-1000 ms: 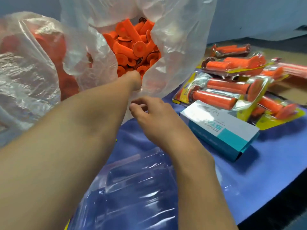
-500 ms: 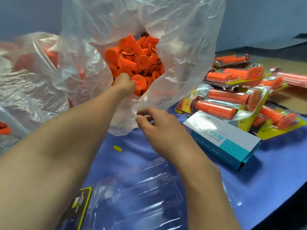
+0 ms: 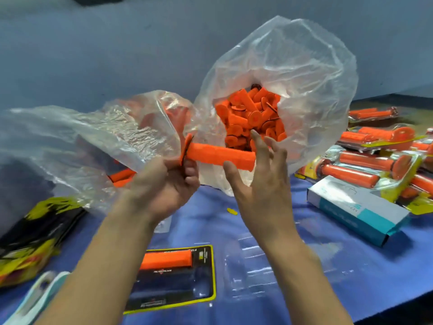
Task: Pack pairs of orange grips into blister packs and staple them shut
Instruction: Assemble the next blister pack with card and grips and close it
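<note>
held grip: orange grip (image 3: 220, 157) lies level in the air in front of the clear bag (image 3: 304, 78), flange end to the left, well above the worktop (image 3: 351, 277)
left hand: left hand (image 3: 164, 184) has its fingers curled round the flange end, clamped on it
right hand: right hand (image 3: 260, 184) is spread with straight fingers at the free end; the thumb seems to touch the underside, no grasp
handling: probably light, rubbery and slightly bendy; textured barrel, so not slippery; not fragile
where to hold: mid-barrel or just behind the flange; the flange itself is thin and would likely flex
blister pack: blister pack (image 3: 168, 273) lies open on the worktop below the hands, packed grip (image 3: 166, 259) in the upper cavity, lower cavity looks empty
supply: loose grips (image 3: 253, 118) heaped in the bag mouth
hidden: flange partly covered by left fingers; second bag (image 3: 82, 141) shows only an orange blur; pale teal object (image 3: 39, 289) at bottom left is cut off, maybe a stapler, cannot tell; card print unreadable
</note>
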`<state>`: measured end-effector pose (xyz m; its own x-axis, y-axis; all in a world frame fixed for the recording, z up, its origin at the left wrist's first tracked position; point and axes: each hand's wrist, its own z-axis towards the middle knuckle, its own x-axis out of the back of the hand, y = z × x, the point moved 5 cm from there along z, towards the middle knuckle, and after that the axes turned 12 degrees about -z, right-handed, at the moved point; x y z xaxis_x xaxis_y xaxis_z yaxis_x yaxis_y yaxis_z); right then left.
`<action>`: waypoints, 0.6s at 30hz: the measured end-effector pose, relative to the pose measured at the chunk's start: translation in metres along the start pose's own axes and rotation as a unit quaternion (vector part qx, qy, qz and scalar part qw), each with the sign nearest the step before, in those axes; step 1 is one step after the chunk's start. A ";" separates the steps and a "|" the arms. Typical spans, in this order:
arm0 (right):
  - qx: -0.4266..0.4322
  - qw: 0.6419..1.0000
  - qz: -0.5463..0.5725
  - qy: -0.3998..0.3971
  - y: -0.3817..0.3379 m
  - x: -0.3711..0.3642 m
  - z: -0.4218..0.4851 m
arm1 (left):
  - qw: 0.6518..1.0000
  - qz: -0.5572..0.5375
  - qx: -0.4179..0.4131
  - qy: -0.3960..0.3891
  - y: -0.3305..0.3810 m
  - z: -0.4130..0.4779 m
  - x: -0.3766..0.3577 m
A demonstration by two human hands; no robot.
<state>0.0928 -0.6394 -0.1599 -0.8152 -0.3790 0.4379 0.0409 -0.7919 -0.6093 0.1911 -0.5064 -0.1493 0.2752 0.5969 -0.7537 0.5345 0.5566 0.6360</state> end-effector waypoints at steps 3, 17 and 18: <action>0.070 0.993 -0.033 -0.084 -0.026 -0.015 -0.013 | 0.996 -0.088 0.015 0.006 0.001 -0.039 0.033; 0.190 0.945 0.006 -0.266 -0.082 -0.080 -0.046 | 0.900 0.365 -0.222 0.083 0.044 -0.087 0.123; 0.198 0.943 0.007 -0.266 -0.086 -0.083 -0.048 | 0.876 0.401 -0.252 0.089 0.046 -0.090 0.125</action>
<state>0.1289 -0.5168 -0.1759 -0.4122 -0.4931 0.7661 0.3480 -0.8623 -0.3678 0.1784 -0.3542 -0.1988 0.2476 0.9686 -0.0218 -0.2077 0.0751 0.9753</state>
